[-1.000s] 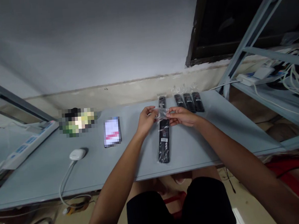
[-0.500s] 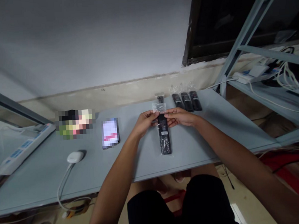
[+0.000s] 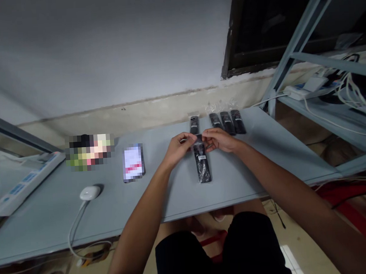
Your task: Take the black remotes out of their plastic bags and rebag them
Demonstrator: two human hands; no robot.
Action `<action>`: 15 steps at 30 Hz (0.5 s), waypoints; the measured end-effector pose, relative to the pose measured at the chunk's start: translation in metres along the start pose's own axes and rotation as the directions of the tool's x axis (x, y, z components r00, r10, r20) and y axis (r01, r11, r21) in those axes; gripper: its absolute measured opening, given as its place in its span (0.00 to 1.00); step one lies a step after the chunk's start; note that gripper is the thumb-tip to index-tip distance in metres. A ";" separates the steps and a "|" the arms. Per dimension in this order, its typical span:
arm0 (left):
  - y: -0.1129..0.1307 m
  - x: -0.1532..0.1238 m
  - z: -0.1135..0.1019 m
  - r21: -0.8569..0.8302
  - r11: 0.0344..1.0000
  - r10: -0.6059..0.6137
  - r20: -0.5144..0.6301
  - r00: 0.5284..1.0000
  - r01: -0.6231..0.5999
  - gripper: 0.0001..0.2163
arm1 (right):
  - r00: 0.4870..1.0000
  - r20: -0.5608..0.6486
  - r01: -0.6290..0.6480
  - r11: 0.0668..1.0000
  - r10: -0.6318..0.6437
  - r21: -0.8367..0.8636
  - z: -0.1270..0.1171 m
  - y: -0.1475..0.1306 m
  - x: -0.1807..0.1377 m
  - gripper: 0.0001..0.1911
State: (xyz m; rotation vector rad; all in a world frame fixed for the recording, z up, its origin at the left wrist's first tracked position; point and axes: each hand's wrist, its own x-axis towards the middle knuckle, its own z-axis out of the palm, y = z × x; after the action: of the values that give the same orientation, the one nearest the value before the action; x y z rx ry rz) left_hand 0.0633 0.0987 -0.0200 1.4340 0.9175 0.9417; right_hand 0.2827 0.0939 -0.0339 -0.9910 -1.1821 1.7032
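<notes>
A black remote control (image 3: 202,164) in a clear plastic bag, with a small white label, lies lengthwise in front of me on the grey-blue table (image 3: 171,199). My left hand (image 3: 181,147) pinches the upper end of its bag from the left, thumb against fingers. From the right, my right hand (image 3: 218,140) grips that same end, its fingertips close to the left ones. Just beyond my hands lies another bagged remote (image 3: 194,124). Three more bagged remotes (image 3: 227,122) rest side by side at the back, right of it.
To the left lies a phone (image 3: 133,162) with a blurred screen, beside a white charger (image 3: 90,193) with its cable. A pixelated object (image 3: 89,153) and a power strip (image 3: 31,183) are farther left. Metal shelving (image 3: 292,56) with tangled cables stands at right.
The bag's clear end, which stretched beyond the remote, no longer extends past my fingers and appears folded back. The held remote has shifted slightly away from me; more of the remote behind shows.
</notes>
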 end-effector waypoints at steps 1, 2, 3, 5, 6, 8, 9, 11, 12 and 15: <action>-0.002 0.000 0.000 0.051 0.998 0.026 0.003 1.000 -0.026 0.20 | 1.000 -0.008 0.017 0.999 -0.017 -0.030 0.001 0.000 -0.001 0.19; -0.003 0.000 0.000 0.091 0.995 0.047 0.010 0.999 -0.048 0.21 | 1.000 -0.009 0.030 0.998 -0.030 -0.060 0.002 0.001 -0.001 0.20; -0.005 0.000 -0.001 0.120 0.991 0.059 0.017 0.998 -0.061 0.21 | 0.999 -0.002 0.039 0.996 -0.039 -0.084 0.002 0.001 -0.002 0.21; -0.008 0.001 -0.003 0.152 0.986 0.066 0.024 0.998 -0.069 0.21 | 0.999 0.020 0.047 0.993 -0.045 -0.110 0.003 0.002 -0.003 0.23; -0.009 0.001 -0.003 0.162 0.984 0.068 0.024 0.997 -0.071 0.21 | 0.998 0.030 0.050 0.992 -0.047 -0.118 0.003 0.002 -0.003 0.24; -0.010 0.002 -0.003 0.180 0.980 0.087 0.021 0.996 -0.089 0.20 | 0.997 0.038 0.068 0.988 -0.064 -0.139 0.001 0.002 -0.003 0.24; -0.011 0.002 -0.003 0.197 0.975 0.105 0.017 0.994 -0.107 0.20 | 0.996 0.032 0.082 0.984 -0.078 -0.158 -0.001 0.002 -0.002 0.24; -0.013 0.003 0.000 0.253 0.957 0.147 0.009 0.989 -0.144 0.20 | 0.991 -0.015 0.128 0.964 -0.136 -0.232 -0.009 0.003 0.002 0.23; -0.014 0.003 0.001 0.289 0.944 0.164 0.010 0.986 -0.160 0.19 | 0.981 -0.058 0.159 0.944 -0.183 -0.290 -0.014 0.003 0.004 0.22; -0.020 0.004 0.005 0.412 0.886 0.221 0.027 0.975 -0.213 0.15 | 0.903 -0.194 0.236 0.820 -0.384 -0.521 -0.029 0.006 0.011 0.16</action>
State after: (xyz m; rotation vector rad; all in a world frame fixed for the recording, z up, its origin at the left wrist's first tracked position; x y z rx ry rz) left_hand 0.0693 0.1015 -0.0404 1.9242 1.0285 0.9634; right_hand 0.3039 0.1119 -0.0490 -1.2162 -1.5134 0.9682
